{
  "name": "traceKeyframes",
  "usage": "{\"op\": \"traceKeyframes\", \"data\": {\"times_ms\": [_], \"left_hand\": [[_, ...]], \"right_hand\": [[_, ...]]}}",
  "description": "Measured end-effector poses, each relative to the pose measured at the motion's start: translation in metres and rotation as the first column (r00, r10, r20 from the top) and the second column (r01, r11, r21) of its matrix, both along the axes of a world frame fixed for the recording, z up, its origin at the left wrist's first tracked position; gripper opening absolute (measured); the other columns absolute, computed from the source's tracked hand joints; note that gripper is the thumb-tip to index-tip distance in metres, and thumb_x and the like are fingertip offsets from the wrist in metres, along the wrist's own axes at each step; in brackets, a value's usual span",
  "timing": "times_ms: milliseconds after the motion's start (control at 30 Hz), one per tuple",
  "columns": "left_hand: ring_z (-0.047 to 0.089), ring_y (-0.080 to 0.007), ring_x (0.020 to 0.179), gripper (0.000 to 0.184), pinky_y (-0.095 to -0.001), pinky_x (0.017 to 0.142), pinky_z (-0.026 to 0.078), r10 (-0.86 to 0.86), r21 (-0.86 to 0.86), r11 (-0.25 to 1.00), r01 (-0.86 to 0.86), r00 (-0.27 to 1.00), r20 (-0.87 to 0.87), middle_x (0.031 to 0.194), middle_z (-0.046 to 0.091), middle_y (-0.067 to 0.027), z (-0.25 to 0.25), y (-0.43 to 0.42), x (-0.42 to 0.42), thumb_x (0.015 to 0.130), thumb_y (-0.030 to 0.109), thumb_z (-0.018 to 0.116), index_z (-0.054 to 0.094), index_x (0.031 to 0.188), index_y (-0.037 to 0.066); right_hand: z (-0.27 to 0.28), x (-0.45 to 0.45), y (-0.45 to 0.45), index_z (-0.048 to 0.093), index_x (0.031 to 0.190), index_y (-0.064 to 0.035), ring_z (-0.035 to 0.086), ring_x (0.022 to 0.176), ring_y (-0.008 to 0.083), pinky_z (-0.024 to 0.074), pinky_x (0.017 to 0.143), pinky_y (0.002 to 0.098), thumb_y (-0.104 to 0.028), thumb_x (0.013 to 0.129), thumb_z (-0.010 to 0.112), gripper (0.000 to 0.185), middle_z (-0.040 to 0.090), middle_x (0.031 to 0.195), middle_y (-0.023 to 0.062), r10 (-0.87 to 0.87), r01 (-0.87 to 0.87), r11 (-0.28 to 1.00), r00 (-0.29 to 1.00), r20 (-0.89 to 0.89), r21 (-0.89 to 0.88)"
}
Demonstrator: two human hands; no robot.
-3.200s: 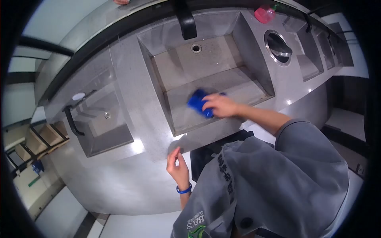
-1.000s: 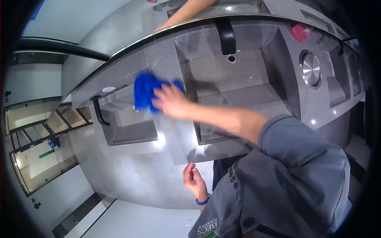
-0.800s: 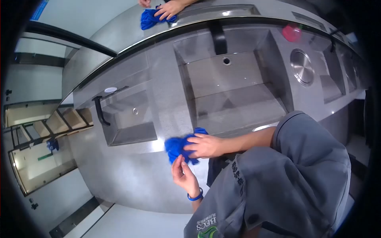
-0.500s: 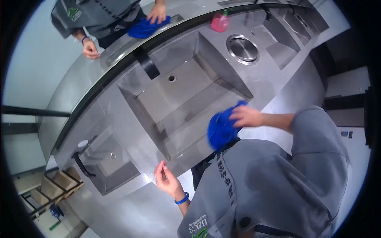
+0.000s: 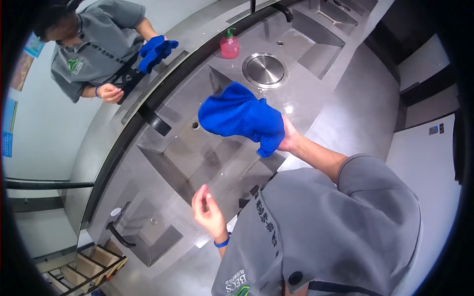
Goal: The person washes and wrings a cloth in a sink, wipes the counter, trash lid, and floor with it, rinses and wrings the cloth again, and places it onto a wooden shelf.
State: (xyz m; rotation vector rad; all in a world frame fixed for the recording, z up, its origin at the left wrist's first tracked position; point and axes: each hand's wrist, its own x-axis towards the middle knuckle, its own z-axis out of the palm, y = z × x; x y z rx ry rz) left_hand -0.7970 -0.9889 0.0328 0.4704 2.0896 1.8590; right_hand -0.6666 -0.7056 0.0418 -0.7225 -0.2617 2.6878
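Note:
A blue cloth [image 5: 239, 116] spreads over my right hand [image 5: 290, 137] and hangs above the large grey sink [image 5: 170, 170]. My right fingers are mostly hidden under the cloth, with the thumb side and wrist showing. To the lower left, my left hand [image 5: 209, 213] hovers near the sink's front edge, its fingers loosely curled together beside the thumb and nothing in them. A blue band [image 5: 222, 242] circles my left wrist. Both hands and the cloth also appear in the mirror.
A black faucet [image 5: 155, 123] juts over the sink. Behind it stand a pink soap bottle [image 5: 229, 47] with a green pump and a round metal lid [image 5: 265, 70] set in the counter. A smaller basin [image 5: 148, 227] with a black faucet [image 5: 120, 236] lies to the left. The mirror [image 5: 69, 143] runs along the back.
My right hand has moved from the sink's front right edge forward and left over the sink, and the cloth now lies spread out. The view has shifted; my left hand looks much the same.

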Motion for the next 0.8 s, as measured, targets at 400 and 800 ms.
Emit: {"op": "traceKeyframes", "data": {"times_ms": [400, 800], "left_hand": [[0.061, -0.0187, 0.102, 0.041, -0.0311, 0.081, 0.051, -0.258, -0.011, 0.964, 0.264, 0.948, 0.186, 0.127, 0.057, -0.0129, 0.01, 0.006, -0.006, 0.099, 0.023, 0.051, 0.046, 0.137, 0.006], [0.058, -0.0271, 0.113, 0.045, -0.0365, 0.096, 0.047, -0.042, 0.232, 0.963, -0.135, 0.777, 0.628, 0.124, 0.059, -0.0179, -0.099, 0.011, -0.131, 0.103, 0.034, 0.036, 0.052, 0.125, -0.002]], "right_hand": [[-0.006, -0.038, -0.043, 0.054, 0.123, -0.0017, 0.059, 0.107, 0.0297, 0.0474, 0.094, 0.0452, -0.031, 0.094, 0.045, 0.042, 0.06, 0.121, 0.0159, 0.304, -0.302, 0.953, 0.951, -0.061, 0.034], [-0.015, 0.017, -0.065, 0.041, 0.138, -0.0114, 0.057, 0.114, 0.021, 0.0484, 0.096, 0.0405, -0.026, 0.093, 0.06, 0.051, 0.056, 0.127, 0.0086, 0.251, -0.346, 0.874, 0.922, 0.293, 0.341]]}}
